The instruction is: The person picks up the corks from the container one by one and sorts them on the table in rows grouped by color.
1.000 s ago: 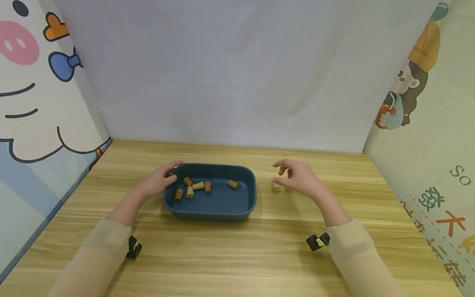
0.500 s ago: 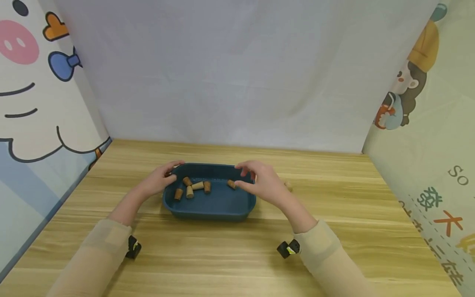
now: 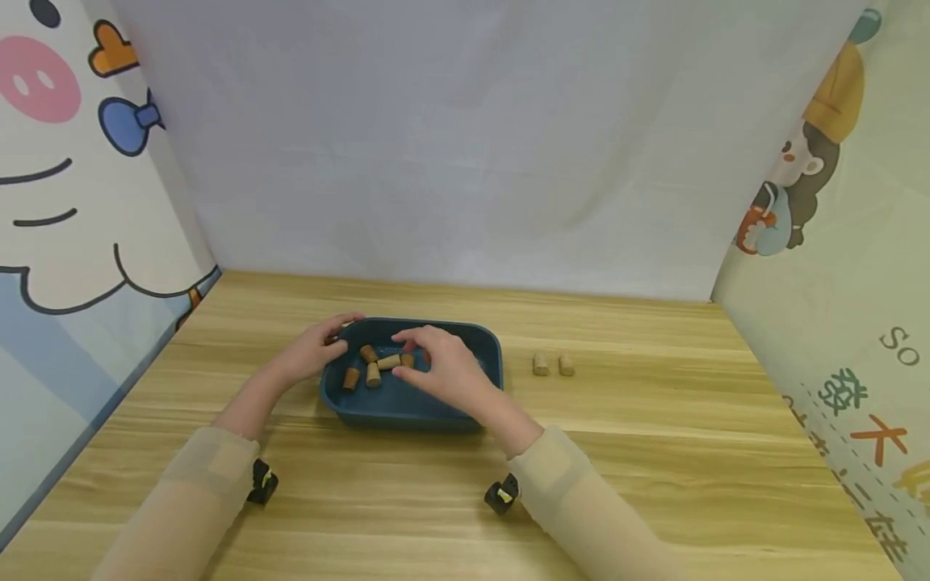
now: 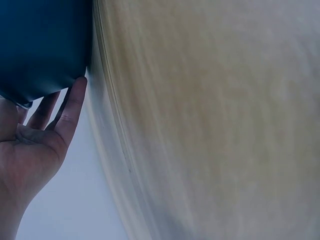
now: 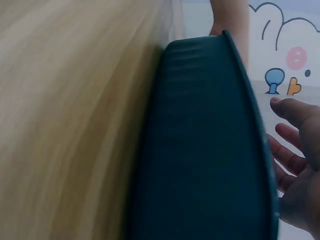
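Note:
A dark blue rectangular tub [image 3: 407, 421] stands on the table with several brown and pale cork stoppers [image 3: 374, 375] in its left half. At its left end, my left hand [image 3: 308, 355] holds the rim, thumb on top and fingers outside; the left wrist view shows fingertips [image 4: 79, 85] against the outer wall. Over the middle of the tub is my right hand [image 3: 446, 367], thumb and fingers apart with nothing between them. It hides part of the tub floor. In the right wrist view those loosely bent fingers [image 5: 287, 155] show above the rim.
Two pale corks [image 3: 541, 364] stand side by side on the wooden table [image 3: 639, 411], right of the tub. A white cloth [image 3: 450, 145] hangs behind the table. Printed cartoon panels [image 3: 65, 177] flank it on both sides.
My right hand has moved left, from over the two pale corks to above the tub, uncovering those corks. The right-hand cork in the tub is now hidden. My left hand has stayed put.

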